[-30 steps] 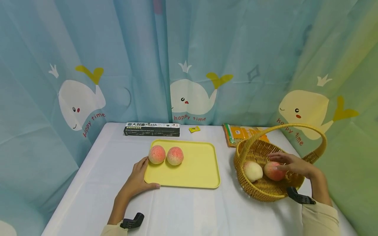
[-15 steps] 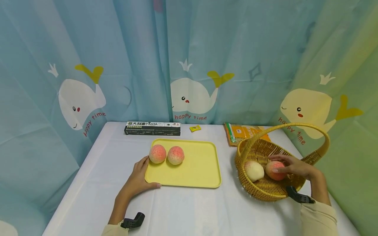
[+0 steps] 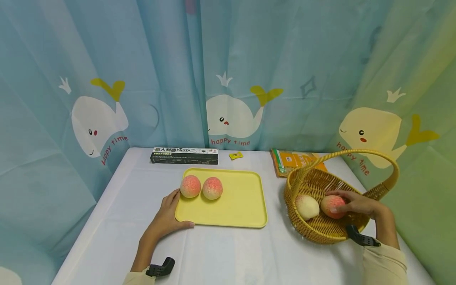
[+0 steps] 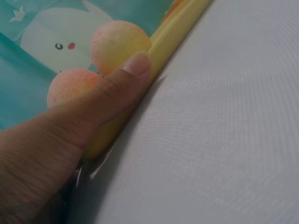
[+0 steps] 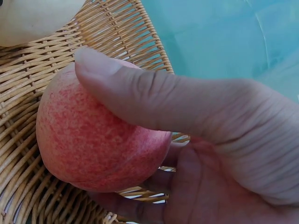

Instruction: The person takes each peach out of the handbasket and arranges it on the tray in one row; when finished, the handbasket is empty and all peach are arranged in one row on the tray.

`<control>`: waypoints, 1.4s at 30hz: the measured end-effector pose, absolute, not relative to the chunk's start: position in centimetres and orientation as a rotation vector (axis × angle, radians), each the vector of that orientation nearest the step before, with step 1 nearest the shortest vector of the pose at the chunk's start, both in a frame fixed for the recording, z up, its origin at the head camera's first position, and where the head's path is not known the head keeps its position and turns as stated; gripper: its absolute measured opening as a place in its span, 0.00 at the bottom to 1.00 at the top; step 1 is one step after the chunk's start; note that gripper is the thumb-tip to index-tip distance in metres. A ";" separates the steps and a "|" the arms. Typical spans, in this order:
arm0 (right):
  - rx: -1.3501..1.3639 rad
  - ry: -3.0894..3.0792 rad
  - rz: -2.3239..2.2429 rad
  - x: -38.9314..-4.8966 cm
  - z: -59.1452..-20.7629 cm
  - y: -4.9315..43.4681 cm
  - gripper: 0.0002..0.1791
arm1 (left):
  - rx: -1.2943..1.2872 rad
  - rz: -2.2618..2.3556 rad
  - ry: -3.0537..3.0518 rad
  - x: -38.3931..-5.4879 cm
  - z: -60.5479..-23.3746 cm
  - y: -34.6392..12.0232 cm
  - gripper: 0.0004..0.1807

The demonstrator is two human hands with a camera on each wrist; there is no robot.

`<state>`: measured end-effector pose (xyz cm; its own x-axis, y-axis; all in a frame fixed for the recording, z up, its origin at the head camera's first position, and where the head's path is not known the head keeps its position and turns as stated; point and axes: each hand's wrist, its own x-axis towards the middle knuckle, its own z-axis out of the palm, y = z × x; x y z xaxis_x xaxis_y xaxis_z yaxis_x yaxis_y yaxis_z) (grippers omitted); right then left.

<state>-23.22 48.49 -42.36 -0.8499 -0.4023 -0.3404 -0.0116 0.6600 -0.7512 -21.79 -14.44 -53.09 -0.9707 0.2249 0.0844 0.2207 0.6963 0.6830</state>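
Observation:
My right hand [image 3: 356, 203] reaches into a wicker basket [image 3: 310, 233] and grips a pink-red peach [image 5: 103, 135], thumb on one side and fingers curled round the other. Left of it in the basket lies a paler peach [image 3: 307, 207]. My left hand [image 3: 167, 215] rests along the left end of a yellow tray [image 3: 235, 213], its thumb lying on the near rim in the left wrist view. Two peaches sit side by side on the tray's left part: one peach [image 3: 190, 186] by my fingertips, the other peach [image 3: 212, 188] just right of it.
Behind the tray lie a black-and-white pasta box [image 3: 184, 156] and a small yellow packet [image 3: 236, 155]. An orange bag [image 3: 295, 159] lies behind the basket. The tall basket handle [image 3: 350, 152] arches over the right hand. Curtains enclose the table's back and sides.
My right hand has lowered onto the peach in the basket and its fingers and thumb have closed round it. The left hand stays at the tray.

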 end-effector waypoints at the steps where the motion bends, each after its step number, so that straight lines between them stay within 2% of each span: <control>1: -0.320 2.382 -1.078 -23.2 -42.4 48.5 0.28 | 0.379 1.163 2.886 -21.8 -53.1 -14.4 0.73; 37: -0.225 2.720 -1.030 -21.0 -40.6 47.3 0.34 | 0.410 1.170 2.892 -21.7 -53.1 -14.6 0.72; 42: -0.298 2.726 -1.132 -20.5 -40.3 47.0 0.31 | 0.425 1.182 2.897 -21.7 -53.2 -14.6 0.72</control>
